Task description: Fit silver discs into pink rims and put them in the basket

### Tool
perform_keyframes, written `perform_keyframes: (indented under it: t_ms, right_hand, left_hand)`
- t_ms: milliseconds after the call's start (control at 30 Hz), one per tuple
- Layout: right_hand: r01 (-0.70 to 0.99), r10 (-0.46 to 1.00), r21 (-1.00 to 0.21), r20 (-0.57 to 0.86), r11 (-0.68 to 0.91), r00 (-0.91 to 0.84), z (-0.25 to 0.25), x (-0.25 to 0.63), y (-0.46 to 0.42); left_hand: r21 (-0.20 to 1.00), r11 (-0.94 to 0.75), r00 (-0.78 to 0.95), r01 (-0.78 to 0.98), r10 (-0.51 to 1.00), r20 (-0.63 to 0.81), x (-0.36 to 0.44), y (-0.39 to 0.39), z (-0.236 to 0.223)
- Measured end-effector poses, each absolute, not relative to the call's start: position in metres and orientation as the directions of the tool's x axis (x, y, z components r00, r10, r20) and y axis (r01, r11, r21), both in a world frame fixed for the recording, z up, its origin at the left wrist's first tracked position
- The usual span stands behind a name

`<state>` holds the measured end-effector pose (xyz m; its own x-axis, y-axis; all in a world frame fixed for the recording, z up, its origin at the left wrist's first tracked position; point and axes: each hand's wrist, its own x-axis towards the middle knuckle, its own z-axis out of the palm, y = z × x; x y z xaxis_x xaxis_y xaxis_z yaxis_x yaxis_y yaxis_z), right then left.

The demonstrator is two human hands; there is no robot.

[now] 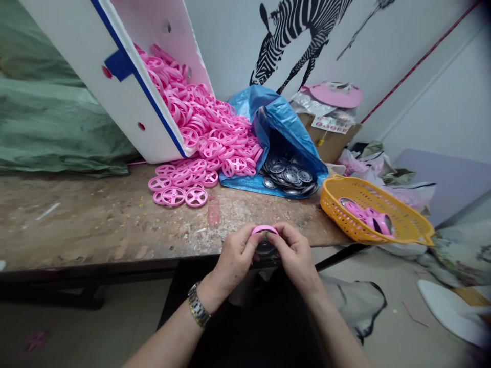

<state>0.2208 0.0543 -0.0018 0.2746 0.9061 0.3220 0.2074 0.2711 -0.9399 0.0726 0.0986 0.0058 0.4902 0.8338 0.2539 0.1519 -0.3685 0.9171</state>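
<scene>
Both my hands meet just off the table's front edge. My left hand (238,251), with a metal watch on its wrist, grips the left side of a pink ring (264,228) that has a dark grey disc (265,246) against it. My right hand (292,250) grips the right side, both thumbs on the disc's face. How far the disc sits inside the ring is hidden by the fingers. Beyond the hands lie many loose pink spoked wheels (195,197) and a heap of dark discs (289,176).
A tipped white box (115,97) spills pink wheels onto the worn wooden table (95,225). The dark discs lie in the mouth of a blue plastic bag (284,117). At the right edge, a yellow basket (345,230) holds several pink-and-dark pieces (370,217). A cardboard box (332,143) stands behind.
</scene>
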Motion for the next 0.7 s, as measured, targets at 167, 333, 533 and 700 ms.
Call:
perform_keyframes:
  t_ms: [167,333,533,700]
  right_hand:
    - [0.121,0.928,-0.965,0.258,0.233,0.268,-0.001,0.227,0.062]
    - [0.042,0.958,-0.973,0.232,0.228,0.171,0.005,0.228,0.061]
    - [-0.02,0.962,-0.973,0.226,0.232,0.153,-0.001,0.224,0.058]
    - [-0.032,0.937,-0.96,0.262,0.277,0.233,-0.006,0.221,0.057]
  left_hand:
    - [0.92,-0.346,0.598,0.183,0.782,0.175,0.07,0.101,0.011]
    - [0.975,-0.201,0.597,0.09,0.795,0.109,0.067,0.104,0.01]
    - [0.991,-0.135,0.574,0.003,0.812,0.109,0.067,0.106,0.009]
    - [0.967,-0.246,0.531,0.062,0.829,0.177,0.07,0.098,0.014]
